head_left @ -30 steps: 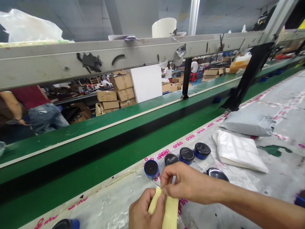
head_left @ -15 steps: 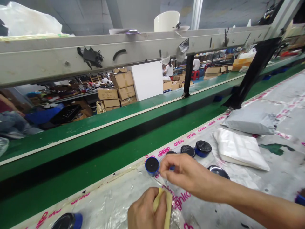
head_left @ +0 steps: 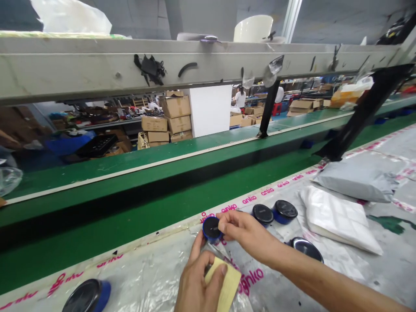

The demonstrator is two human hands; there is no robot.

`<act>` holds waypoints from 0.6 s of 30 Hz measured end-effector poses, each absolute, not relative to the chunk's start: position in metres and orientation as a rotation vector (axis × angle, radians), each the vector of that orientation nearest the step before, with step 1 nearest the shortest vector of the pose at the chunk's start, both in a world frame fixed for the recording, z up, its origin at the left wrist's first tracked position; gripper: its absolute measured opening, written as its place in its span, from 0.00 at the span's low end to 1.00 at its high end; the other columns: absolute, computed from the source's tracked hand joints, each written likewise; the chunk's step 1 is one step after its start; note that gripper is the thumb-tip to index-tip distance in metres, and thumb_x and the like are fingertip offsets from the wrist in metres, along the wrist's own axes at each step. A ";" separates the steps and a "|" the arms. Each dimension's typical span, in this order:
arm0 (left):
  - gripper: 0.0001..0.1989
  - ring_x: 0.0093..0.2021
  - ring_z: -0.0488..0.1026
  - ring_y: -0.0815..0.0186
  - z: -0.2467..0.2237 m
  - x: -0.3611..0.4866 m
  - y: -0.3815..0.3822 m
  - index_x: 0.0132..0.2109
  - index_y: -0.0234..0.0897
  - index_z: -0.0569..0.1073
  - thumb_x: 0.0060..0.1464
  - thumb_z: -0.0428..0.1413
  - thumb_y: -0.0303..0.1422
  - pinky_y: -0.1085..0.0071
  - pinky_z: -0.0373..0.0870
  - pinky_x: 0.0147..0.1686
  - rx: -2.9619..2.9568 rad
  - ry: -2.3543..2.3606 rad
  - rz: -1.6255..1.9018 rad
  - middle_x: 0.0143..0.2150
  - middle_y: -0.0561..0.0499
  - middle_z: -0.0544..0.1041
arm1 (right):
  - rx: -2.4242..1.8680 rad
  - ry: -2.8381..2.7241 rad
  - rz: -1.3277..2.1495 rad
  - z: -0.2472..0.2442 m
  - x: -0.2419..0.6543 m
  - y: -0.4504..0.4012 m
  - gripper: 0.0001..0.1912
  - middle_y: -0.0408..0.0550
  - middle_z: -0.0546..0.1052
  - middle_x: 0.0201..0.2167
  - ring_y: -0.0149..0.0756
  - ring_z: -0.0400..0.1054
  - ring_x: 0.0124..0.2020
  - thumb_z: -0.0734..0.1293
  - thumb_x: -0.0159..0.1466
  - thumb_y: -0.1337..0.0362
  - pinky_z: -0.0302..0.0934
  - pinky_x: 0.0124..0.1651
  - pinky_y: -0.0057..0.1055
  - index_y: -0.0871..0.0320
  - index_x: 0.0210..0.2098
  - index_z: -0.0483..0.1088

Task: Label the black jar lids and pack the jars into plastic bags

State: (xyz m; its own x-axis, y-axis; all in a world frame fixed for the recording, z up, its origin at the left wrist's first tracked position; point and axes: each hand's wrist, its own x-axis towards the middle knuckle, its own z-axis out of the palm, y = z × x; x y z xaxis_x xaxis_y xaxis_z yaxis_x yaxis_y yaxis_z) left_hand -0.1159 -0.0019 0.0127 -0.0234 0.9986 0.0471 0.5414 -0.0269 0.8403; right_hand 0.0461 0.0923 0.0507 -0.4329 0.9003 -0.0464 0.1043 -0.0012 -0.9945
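Observation:
A round blue case with a black top (head_left: 211, 229) sits near the table's edge, between my two hands. My left hand (head_left: 200, 277) pinches a yellow paper pad (head_left: 227, 281) between thumb and fingers, and its forefinger reaches up to the side of the case. From the right, my right hand (head_left: 242, 229) has its thumb and forefinger pressed together at the case's top; a small pale thing shows at the fingertips, too small to make out. More black-topped blue cases, such as this one (head_left: 285, 211), stand behind and to the right of my right hand.
A green conveyor (head_left: 182, 195) runs beyond the plastic-covered table (head_left: 146, 268). At the right lie a white packet (head_left: 339, 216) and a grey bag (head_left: 357, 177). Another case (head_left: 85, 297) is at the lower left. A pale beam (head_left: 97, 73) crosses above, with a black post (head_left: 269, 110).
My right hand has come onto the case's top, and my left forefinger has stretched out to its side. The yellow pad is more exposed. The view has shifted a little.

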 end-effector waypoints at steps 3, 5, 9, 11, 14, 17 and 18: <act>0.17 0.66 0.66 0.51 0.009 -0.111 -0.008 0.30 0.41 0.71 0.61 0.50 0.46 0.60 0.72 0.54 1.653 1.703 0.986 0.72 0.40 0.59 | -1.091 -1.499 1.592 0.059 0.045 0.090 0.15 0.44 0.71 0.29 0.38 0.66 0.35 0.68 0.61 0.51 0.64 0.44 0.37 0.56 0.30 0.68; 0.17 0.60 0.73 0.51 0.009 -0.110 -0.013 0.30 0.42 0.72 0.62 0.50 0.46 0.63 0.75 0.47 1.675 1.731 1.000 0.71 0.43 0.60 | -1.110 -1.451 1.635 0.067 0.046 0.084 0.17 0.45 0.71 0.29 0.39 0.67 0.36 0.69 0.60 0.49 0.65 0.45 0.38 0.56 0.31 0.68; 0.16 0.50 0.79 0.55 0.014 -0.115 -0.018 0.29 0.41 0.72 0.60 0.52 0.45 0.66 0.78 0.42 1.687 1.729 0.986 0.72 0.46 0.61 | -1.116 -1.420 1.736 0.077 0.051 0.070 0.18 0.48 0.74 0.35 0.40 0.68 0.41 0.70 0.60 0.48 0.67 0.44 0.37 0.56 0.31 0.69; 0.15 0.44 0.81 0.59 0.015 -0.118 -0.017 0.30 0.40 0.72 0.60 0.52 0.43 0.67 0.78 0.41 1.683 1.703 0.939 0.72 0.45 0.60 | -1.126 -1.425 1.794 0.077 0.056 0.066 0.17 0.48 0.74 0.36 0.40 0.69 0.40 0.70 0.60 0.48 0.67 0.41 0.35 0.56 0.31 0.69; 0.13 0.38 0.82 0.61 0.012 -0.118 -0.017 0.31 0.40 0.73 0.59 0.53 0.41 0.68 0.78 0.38 1.688 1.682 0.836 0.73 0.44 0.57 | -1.166 -1.458 1.806 0.073 0.062 0.063 0.18 0.47 0.73 0.34 0.39 0.68 0.38 0.70 0.61 0.47 0.66 0.38 0.33 0.56 0.31 0.68; 0.10 0.37 0.82 0.61 0.006 -0.113 -0.018 0.32 0.40 0.74 0.58 0.54 0.39 0.67 0.77 0.38 1.695 1.771 0.750 0.74 0.42 0.53 | -1.192 -1.497 1.783 0.071 0.066 0.065 0.17 0.48 0.74 0.37 0.41 0.68 0.41 0.69 0.62 0.48 0.65 0.40 0.32 0.56 0.30 0.67; 0.10 0.36 0.82 0.61 0.005 -0.112 -0.019 0.32 0.41 0.74 0.58 0.54 0.39 0.67 0.77 0.38 1.701 1.823 0.730 0.74 0.41 0.52 | -1.190 -1.513 1.771 0.070 0.066 0.066 0.17 0.49 0.74 0.38 0.41 0.68 0.43 0.68 0.63 0.49 0.64 0.40 0.32 0.56 0.30 0.67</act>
